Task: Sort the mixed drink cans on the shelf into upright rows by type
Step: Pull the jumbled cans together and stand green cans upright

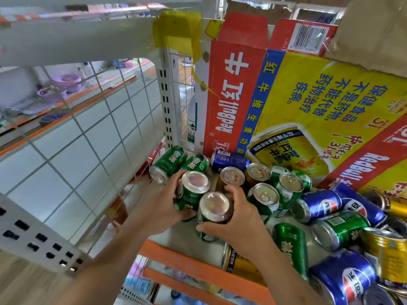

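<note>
From the head camera, the shelf (198,259) with the orange front edge is full of mixed drink cans. The left hand (167,202) has its fingers wrapped around one green can (190,194). The right hand (239,214) has its fingers curled around a second green can (213,213). These two cans stand up side by side and touch, near the front left of the shelf. A smooth silver end faces up on each.

Behind them, two more green cans (167,164) lie on their sides, with a blue can (229,160) lying next to them. A few gold cans (233,176) and green cans (264,199) stand in the middle. On the right, blue Pepsi cans (317,205) and gold cans (385,249) lie in a messy pile. A big Red Bull box (319,102) stands at the back.

It looks like the green row is being started. Next, the hands need to set these two down straight, let go, and pick up the lying green cans.
</note>
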The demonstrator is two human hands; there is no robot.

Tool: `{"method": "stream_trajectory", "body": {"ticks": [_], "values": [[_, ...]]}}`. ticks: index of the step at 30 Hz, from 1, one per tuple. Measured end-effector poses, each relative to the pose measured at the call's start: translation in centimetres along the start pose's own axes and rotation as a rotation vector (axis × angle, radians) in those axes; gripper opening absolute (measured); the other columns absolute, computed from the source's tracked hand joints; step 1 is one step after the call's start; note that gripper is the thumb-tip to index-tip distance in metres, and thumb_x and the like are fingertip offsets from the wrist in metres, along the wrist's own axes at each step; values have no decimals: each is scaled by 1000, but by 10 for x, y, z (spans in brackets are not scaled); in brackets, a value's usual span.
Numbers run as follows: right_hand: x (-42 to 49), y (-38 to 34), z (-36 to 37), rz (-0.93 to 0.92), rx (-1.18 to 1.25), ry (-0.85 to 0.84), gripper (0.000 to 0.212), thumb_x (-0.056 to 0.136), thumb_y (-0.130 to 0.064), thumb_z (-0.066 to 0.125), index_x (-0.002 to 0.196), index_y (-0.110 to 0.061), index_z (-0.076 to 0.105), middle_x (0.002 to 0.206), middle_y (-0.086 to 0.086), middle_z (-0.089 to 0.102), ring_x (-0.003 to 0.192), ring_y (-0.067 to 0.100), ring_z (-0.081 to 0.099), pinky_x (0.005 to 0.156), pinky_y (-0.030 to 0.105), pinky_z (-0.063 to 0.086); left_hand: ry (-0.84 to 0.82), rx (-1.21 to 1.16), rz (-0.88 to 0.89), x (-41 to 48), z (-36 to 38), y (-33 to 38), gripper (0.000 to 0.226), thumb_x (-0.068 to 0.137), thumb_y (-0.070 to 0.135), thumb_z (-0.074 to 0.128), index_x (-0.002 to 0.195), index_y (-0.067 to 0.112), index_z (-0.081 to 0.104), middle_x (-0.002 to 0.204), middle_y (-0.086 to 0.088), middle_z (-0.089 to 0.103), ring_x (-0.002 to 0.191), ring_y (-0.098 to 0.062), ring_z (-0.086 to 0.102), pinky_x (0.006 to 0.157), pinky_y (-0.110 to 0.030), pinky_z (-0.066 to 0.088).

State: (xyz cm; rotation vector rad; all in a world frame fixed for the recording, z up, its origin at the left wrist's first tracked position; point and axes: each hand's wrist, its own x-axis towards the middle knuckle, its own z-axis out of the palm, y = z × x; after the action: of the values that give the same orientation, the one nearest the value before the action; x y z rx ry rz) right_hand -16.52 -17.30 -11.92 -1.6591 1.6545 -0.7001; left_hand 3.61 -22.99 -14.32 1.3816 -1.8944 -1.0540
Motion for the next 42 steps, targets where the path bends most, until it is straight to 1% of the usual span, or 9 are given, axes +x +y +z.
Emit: {"method": "stream_trajectory", "body": {"ticks": [4, 7, 14, 17, 20, 23, 30, 36, 42], "values": [[-2, 10, 7, 16, -44, -93, 71, 60, -33, 89, 113, -30, 42, 101, -20, 56, 99, 8, 57, 73, 10, 43, -4, 49, 87, -3, 2, 1, 97, 66, 20, 88, 139, 38, 26, 122, 40, 37, 111, 29, 36, 89, 2, 33], [3, 10, 4, 3, -22, -118, 69, 62, -29, 87, 115, -30, 44, 106, -18, 57, 101, 8, 55, 79, 19, 46, 6, 12, 67, -6, 1, -1, 98, 67, 18, 87, 139, 42, 25, 121, 44, 35, 110, 31, 36, 86, 5, 31], [-1, 6, 0, -50, 160, 1, 70, 60, -37, 83, 120, -41, 47, 116, -18, 58, 108, 0, 55, 92, 29, 49, 142, -96, -44, -20, -18, 5, 87, 65, 23, 87, 130, 50, 36, 114, 22, 51, 95, -2, 60, 63, -16, 53], [0, -8, -1, -119, 199, 43, 71, 60, -51, 76, 125, -43, 46, 122, -16, 56, 113, 2, 54, 94, 31, 49, 193, -26, -35, -18, -36, 10, 67, 59, 38, 89, 112, 43, 48, 111, 12, 61, 90, -6, 65, 62, -20, 55], [-1, -19, -5, -135, 188, 97, 65, 69, -39, 80, 123, -44, 45, 114, -20, 58, 105, 0, 57, 87, 24, 52, 233, 67, 2, -20, -50, 22, 57, 50, 52, 86, 99, 38, 59, 102, 17, 64, 86, 0, 64, 68, -23, 53], [-1, -27, -14, -98, 68, 113, 66, 72, -38, 80, 123, -46, 38, 107, -26, 52, 96, 1, 57, 74, 21, 51, 243, 175, 24, -21, -52, 29, 57, 55, 37, 90, 103, 40, 58, 105, 17, 56, 92, 0, 56, 70, -21, 45], [-2, -38, -18, -156, -330, 139, 86, 71, -46, 79, 141, -40, 29, 136, -16, 33, 119, 11, 44, 102, 36, 42, 236, 288, -11, -17, -44, 30, 70, 54, 45, 88, 110, 41, 46, 111, 18, 53, 98, -7, 53, 76, -25, 43], [6, -36, -8, -231, -506, 33, 91, 80, -41, 74, 149, -35, 14, 145, -9, 17, 136, 20, 33, 111, 34, 32, 107, 364, 62, -13, -28, 26, 64, 61, 41, 86, 115, 35, 54, 102, 27, 44, 98, 0, 50, 77, -6, 33], [11, -31, -9, -224, -471, -73, 92, 84, -34, 73, 152, -34, 12, 147, -10, 28, 138, 12, 21, 112, 23, 20, 109, 279, 114, -20, -26, 9, 67, 58, 46, 87, 111, 49, 46, 113, 33, 44, 106, 15, 42, 81, 0, 30]]}}
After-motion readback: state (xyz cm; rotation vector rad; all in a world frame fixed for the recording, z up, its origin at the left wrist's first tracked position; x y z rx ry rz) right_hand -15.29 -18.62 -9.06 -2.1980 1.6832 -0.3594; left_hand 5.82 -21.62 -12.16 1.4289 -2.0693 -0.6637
